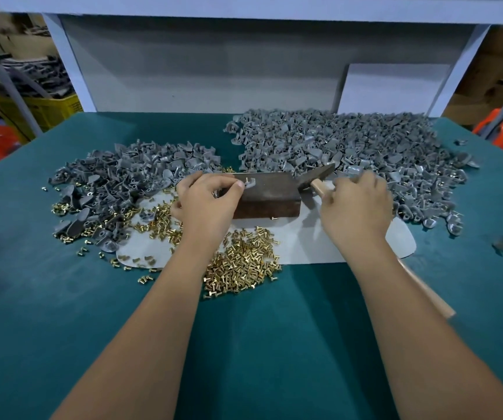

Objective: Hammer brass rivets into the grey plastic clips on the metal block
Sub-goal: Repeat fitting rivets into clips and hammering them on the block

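Observation:
A brown metal block sits on a grey mat at the table's middle. My left hand pinches a grey plastic clip with a brass rivet standing in it on the block's top left. My right hand grips a hammer by its wooden handle, whose far end sticks out behind my wrist. The dark hammer head hovers just right of the block. Loose brass rivets lie heaped in front of the block.
A large pile of grey clips fills the back right of the green table. A smaller clip pile lies at the left, mixed with rivets. A white board leans on the back wall. Stray clips lie near the right edge.

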Tool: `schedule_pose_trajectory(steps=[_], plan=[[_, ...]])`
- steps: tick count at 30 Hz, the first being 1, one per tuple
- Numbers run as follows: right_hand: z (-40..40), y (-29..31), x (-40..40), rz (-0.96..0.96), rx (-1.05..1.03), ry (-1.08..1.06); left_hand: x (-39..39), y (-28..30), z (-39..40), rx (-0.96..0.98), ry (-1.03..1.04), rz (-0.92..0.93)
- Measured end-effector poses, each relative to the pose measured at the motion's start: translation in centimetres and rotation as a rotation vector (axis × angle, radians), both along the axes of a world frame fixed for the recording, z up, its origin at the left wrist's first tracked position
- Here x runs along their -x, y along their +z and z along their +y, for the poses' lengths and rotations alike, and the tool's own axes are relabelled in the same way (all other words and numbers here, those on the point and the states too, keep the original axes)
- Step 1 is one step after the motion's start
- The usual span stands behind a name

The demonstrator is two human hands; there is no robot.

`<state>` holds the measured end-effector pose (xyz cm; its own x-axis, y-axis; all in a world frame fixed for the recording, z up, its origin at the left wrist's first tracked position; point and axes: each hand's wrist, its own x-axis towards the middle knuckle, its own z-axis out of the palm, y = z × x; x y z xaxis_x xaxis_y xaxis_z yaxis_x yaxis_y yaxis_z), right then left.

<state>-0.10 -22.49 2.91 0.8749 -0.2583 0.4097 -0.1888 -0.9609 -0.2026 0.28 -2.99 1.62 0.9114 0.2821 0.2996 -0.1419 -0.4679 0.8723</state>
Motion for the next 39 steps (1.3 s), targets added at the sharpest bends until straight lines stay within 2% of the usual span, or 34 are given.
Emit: schedule_pose_trajectory(steps=[1,3,5,7,10,16,20,27,33,39], plan=[[0.7,0.2,0.1,-0.097,-0.059,0.09,0.1,0.0,0.0,-0.002,-0.001,-0.038],[2.8,0.7,0.5,-0.192,-0.34,0.338,0.0,0.1,0.0,0.032,-0.035,-0.117],[5.3,0.8,0.8,-0.175,-0.611,0.535,0.0,0.1,-0.1,0.139,-0.08,-0.16],[6.8,0.4,0.9,-0.167,-0.775,0.631,0.2,0.1,-0.5,0.263,-0.137,-0.163],[7.2,-0.3,1.1,-0.207,-0.915,0.685,0.5,0.0,-1.0,0.412,-0.235,-0.153],[5.5,-0.9,0.5,-0.204,-1.236,0.56,0.8,0.0,-1.0,0.436,-0.387,-0.142],[4.9,-1.0,0.4,-0.163,-1.501,0.567,0.7,-0.1,-0.8,0.504,-0.396,-0.126],[4.8,-1.1,0.6,-0.153,-1.624,0.64,0.7,0.0,-0.6,0.562,-0.419,-0.126],[4.5,-1.1,0.9,-0.153,-1.605,0.67,0.8,0.0,-0.8,0.6,-0.45,-0.133],[4.5,-1.1,1.1,-0.123,-1.591,0.639,0.9,0.1,-0.8,0.558,-0.432,-0.14]])
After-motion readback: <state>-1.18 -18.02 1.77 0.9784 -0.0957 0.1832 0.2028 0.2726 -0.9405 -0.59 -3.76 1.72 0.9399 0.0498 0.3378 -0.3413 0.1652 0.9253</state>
